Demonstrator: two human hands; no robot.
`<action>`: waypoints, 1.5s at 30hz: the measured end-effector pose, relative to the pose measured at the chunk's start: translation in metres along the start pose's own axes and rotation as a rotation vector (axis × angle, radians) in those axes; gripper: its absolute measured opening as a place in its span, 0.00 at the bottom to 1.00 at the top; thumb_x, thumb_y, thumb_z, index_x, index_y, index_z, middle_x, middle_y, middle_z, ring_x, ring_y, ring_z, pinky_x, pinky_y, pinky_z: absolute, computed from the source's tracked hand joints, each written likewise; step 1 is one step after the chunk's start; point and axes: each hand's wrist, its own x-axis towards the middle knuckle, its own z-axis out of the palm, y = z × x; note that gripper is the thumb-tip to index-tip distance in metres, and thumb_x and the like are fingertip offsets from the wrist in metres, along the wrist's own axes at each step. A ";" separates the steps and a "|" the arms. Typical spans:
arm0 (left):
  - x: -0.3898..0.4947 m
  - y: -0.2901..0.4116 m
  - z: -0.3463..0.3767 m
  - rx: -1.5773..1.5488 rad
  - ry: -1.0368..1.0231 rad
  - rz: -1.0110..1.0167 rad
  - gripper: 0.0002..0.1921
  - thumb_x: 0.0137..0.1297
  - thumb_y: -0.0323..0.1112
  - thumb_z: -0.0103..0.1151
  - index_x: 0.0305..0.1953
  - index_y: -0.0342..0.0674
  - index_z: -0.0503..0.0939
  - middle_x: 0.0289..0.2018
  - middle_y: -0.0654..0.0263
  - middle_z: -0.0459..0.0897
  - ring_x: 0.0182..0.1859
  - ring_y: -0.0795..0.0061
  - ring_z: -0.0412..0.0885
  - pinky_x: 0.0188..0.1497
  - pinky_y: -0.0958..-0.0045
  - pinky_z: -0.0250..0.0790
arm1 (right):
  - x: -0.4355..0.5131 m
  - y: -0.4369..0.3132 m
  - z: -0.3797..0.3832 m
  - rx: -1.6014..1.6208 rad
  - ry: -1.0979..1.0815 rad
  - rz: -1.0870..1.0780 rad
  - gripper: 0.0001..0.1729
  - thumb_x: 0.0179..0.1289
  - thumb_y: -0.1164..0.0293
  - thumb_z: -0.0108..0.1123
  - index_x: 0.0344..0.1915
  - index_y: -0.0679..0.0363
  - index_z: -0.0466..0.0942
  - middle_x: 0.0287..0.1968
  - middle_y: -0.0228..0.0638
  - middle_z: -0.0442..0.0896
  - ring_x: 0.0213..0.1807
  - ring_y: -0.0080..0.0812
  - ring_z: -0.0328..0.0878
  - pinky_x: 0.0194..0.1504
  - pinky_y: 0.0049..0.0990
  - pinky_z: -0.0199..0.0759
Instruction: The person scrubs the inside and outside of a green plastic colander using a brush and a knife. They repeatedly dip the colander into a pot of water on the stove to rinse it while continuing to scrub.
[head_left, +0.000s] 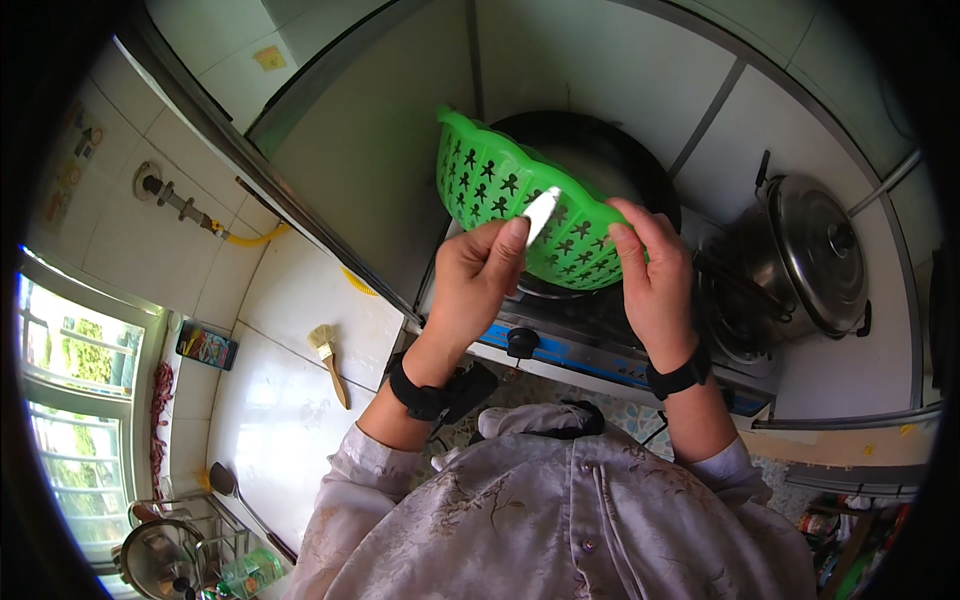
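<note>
A green plastic colander (510, 176) with cut-out figures is tilted over a large dark wok (652, 165) on the gas stove (577, 352). My right hand (656, 262) grips the colander's near right rim between thumb and fingers. My left hand (484, 274) is in front of the colander's side, pinching a bright white, elongated piece (541, 217) between thumb and fingers; what it is made of cannot be told. The inside of the colander is hidden from view. Something pale shows inside the wok.
A lidded steel pot (817, 255) sits on the right burner. Panels surround the stove. On the white tiled counter to the left lie a wooden-handled brush (330, 364) and a spatula (240, 495). A dish rack (225, 536) holds utensils, and a yellow gas hose (259, 238) joins a wall pipe.
</note>
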 end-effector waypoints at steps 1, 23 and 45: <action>0.000 0.000 0.000 -0.044 0.073 0.033 0.21 0.74 0.44 0.50 0.22 0.39 0.72 0.15 0.76 0.67 0.19 0.88 0.61 0.21 0.80 0.52 | 0.000 0.000 0.000 -0.017 0.003 -0.005 0.11 0.65 0.69 0.59 0.46 0.57 0.80 0.31 0.38 0.80 0.33 0.39 0.75 0.38 0.34 0.67; -0.007 -0.005 0.006 0.068 0.036 0.033 0.22 0.74 0.45 0.49 0.22 0.39 0.71 0.15 0.75 0.69 0.20 0.88 0.63 0.22 0.80 0.53 | -0.003 -0.004 0.004 -0.048 -0.017 -0.015 0.11 0.65 0.70 0.58 0.46 0.59 0.80 0.32 0.40 0.80 0.34 0.41 0.76 0.37 0.34 0.68; -0.005 -0.015 0.019 0.167 0.198 0.323 0.17 0.73 0.40 0.51 0.26 0.37 0.74 0.17 0.75 0.71 0.19 0.89 0.62 0.20 0.82 0.53 | -0.002 -0.002 0.001 -0.023 -0.012 0.002 0.12 0.65 0.70 0.58 0.47 0.60 0.79 0.32 0.40 0.81 0.34 0.40 0.76 0.38 0.34 0.68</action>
